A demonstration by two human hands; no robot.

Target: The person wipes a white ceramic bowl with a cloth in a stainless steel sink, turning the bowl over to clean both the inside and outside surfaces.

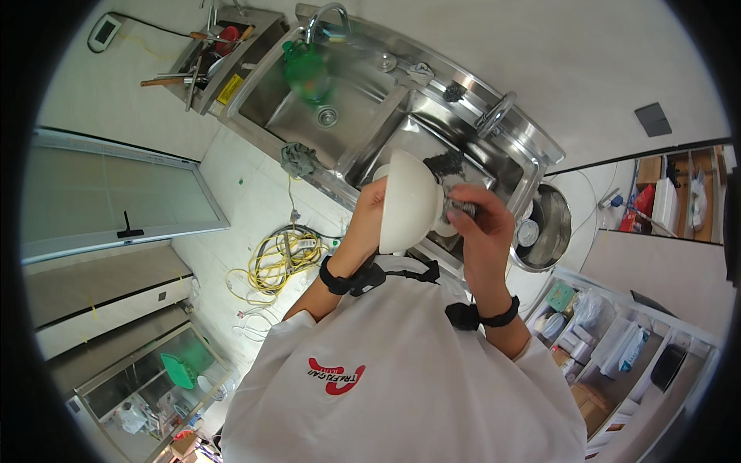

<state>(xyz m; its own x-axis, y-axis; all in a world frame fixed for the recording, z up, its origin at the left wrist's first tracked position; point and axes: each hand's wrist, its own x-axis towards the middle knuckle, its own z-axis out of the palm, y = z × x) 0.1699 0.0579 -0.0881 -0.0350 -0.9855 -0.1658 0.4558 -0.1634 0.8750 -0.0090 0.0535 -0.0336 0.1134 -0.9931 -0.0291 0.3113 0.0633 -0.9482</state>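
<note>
A white bowl (410, 202) is tilted on its side above the right basin of a stainless steel double sink (370, 139). My left hand (370, 211) holds it by the rim side, with the fingers partly hidden behind the bowl. My right hand (483, 223) pinches a grey steel-wool scourer (462, 207) against the bowl's outer base. Below the hands, more white dishes show in part in the right basin. Dark scraps (448, 163) lie on a metal surface in that basin.
A green plastic jug (305, 72) is under the left faucet (327, 8). A grey-green cloth (299, 160) hangs over the sink's front edge. Another faucet (495, 114) rises behind the right basin. A round metal pot (553, 226) stands at right; coiled yellow cables (283, 260) lie on the floor.
</note>
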